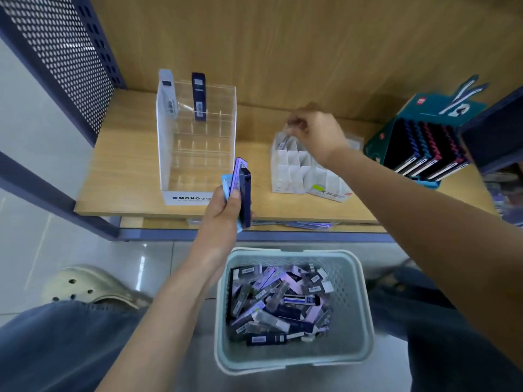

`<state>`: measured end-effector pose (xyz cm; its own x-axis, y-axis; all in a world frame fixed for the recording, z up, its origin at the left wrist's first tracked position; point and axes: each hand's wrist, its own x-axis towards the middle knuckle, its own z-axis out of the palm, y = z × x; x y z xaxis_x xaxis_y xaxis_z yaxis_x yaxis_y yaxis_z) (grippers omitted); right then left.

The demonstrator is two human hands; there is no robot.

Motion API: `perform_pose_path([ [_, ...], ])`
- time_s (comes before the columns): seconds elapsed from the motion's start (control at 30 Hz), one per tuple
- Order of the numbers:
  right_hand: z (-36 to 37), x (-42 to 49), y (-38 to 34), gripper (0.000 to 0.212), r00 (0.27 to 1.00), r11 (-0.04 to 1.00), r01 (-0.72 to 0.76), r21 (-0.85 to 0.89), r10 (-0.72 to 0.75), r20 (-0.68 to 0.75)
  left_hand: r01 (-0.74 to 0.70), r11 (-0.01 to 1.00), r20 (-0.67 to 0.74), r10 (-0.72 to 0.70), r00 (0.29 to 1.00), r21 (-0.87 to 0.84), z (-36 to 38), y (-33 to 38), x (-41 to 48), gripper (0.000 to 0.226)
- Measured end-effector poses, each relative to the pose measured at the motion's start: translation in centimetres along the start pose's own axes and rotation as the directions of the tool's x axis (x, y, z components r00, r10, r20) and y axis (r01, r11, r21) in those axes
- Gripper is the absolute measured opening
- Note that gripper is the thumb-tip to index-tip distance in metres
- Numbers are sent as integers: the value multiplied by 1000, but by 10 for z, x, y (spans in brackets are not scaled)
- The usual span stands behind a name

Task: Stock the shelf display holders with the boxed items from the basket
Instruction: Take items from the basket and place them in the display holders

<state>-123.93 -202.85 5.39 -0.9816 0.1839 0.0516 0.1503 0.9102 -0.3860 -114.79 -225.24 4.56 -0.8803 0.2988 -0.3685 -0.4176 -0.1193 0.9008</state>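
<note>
My left hand grips a small stack of slim boxes, purple, dark blue and light blue, held upright in front of the shelf edge. My right hand hovers over the back left of the white divided holder and pinches a slim box that stands in a rear slot. The clear acrylic holder stands to the left with a white box and a dark blue box in its back row. The pale blue basket on the floor holds several mixed boxes.
A teal display of dark notebooks stands at the shelf's right end. A perforated metal side panel bounds the shelf on the left. My knees and a pale clog flank the basket. Loose boxes lie on the lower ledge.
</note>
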Motion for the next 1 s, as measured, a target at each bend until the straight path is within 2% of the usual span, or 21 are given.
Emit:
perform_pose_path([
  [0.13,10,6,6,13,996,994,68,-85,-72,-43,12,998,-10,-12,1000,57,4,-4,6,24],
  [0.23,17,9,8,13,1000,1000,-4,11,5,-8,6,996,-2,-5,1000,92,5,-6,10,23],
  [0.3,21,10,7,12,998,994,-55,90,59,-36,3,996,6,-4,1000,91,6,-6,11,23],
  [0.43,25,12,5,21,997,981,-60,183,68,-34,1,997,12,-2,1000,82,7,-5,11,23],
  [0.53,23,13,6,21,999,993,-32,117,33,-6,-6,997,21,5,1000,83,7,-3,8,22],
  [0.63,20,10,5,35,999,998,-5,-57,7,40,-11,997,19,9,1000,79,8,-2,3,23],
  [0.7,16,4,-3,44,1000,990,17,-137,-20,-23,-2,997,0,2,1000,76,8,0,-2,24],
  [0.73,13,-3,-10,43,996,994,21,-109,-31,-87,6,998,-14,-5,1000,70,9,0,-4,24],
  [0.8,5,-26,-29,32,988,996,32,80,-19,-155,18,998,-46,-15,999,55,9,1,-8,23],
  [0.83,1,-42,-41,24,993,979,28,202,-4,-118,18,998,-61,-14,998,53,9,2,-10,22],
  [0.9,-4,-76,-63,17,997,920,-39,389,12,74,1,998,-85,5,996,66,10,3,-14,21],
  [1.0,-6,-115,-84,32,951,830,-178,528,6,310,-41,994,-89,50,995,105,12,3,-18,21],
])
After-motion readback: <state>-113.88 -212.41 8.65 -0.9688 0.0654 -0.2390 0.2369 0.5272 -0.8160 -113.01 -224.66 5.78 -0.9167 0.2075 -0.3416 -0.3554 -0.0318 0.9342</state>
